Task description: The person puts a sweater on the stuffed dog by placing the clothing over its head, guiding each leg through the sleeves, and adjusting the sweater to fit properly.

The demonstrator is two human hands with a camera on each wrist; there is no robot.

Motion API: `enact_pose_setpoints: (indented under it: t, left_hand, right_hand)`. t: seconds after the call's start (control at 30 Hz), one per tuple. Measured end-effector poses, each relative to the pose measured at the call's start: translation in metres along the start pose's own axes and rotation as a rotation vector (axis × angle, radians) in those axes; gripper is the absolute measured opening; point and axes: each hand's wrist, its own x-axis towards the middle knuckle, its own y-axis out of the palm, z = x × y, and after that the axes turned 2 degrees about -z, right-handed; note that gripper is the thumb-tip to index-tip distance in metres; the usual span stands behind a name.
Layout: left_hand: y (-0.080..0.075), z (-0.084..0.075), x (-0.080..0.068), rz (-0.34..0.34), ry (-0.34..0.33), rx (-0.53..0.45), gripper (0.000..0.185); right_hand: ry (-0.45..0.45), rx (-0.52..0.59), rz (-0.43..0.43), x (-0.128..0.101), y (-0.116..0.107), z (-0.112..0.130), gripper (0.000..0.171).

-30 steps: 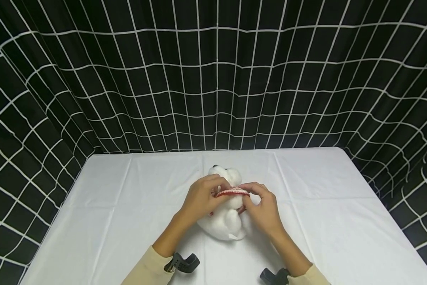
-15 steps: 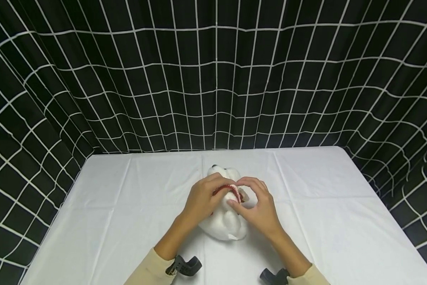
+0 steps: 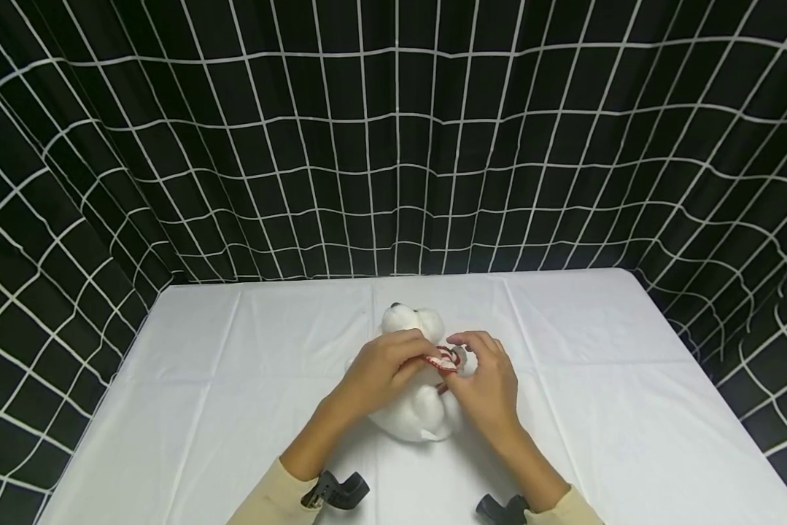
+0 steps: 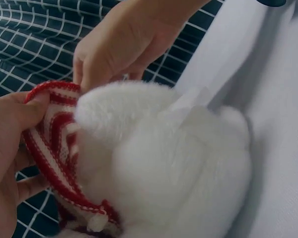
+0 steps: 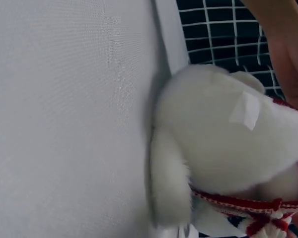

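White tablecloth point(image 3: 235, 379) on table; black grid curtain point(image 3: 393, 146) behind.

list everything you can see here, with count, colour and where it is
plush toy: one, white, lying mid-table between the hands
knitted scarf: one, red and white striped, around the plush toy, pinched by both hands
tablecloth: one, white, covering the table
curtain: one, black with white grid lines, behind and at both sides of the table
wrist camera mounts: two, black, one on each wrist near the bottom edge
sleeves: two, beige, at the bottom edge
left hand: one, on the plush toy, pinching the knitted scarf
right hand: one, beside the plush toy, pinching the knitted scarf
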Motion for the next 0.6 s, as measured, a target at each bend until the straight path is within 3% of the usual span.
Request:
enact_pose_setpoints:
  t: [0.3,0.4,0.6]
  left_hand:
    - [-0.0022,0.005,-0.0022,0.073,0.007,-0.076,0.011]
    - [-0.0012,0.0057,-0.0026,0.091,-0.015,-0.084,0.011]
    - [0.0025,0.0066,-0.003,0.095,-0.036,-0.084,0.011]
  right_hand:
    - [0.13,-0.077,0.107,0.001,-0.0037,-0.0023,0.055]
    - [0.176,-0.04,0.135,0.0019,-0.0055,-0.0026,0.068]
    - [0.173,0.147,0.143,0.0019,-0.0058,-0.0016,0.08]
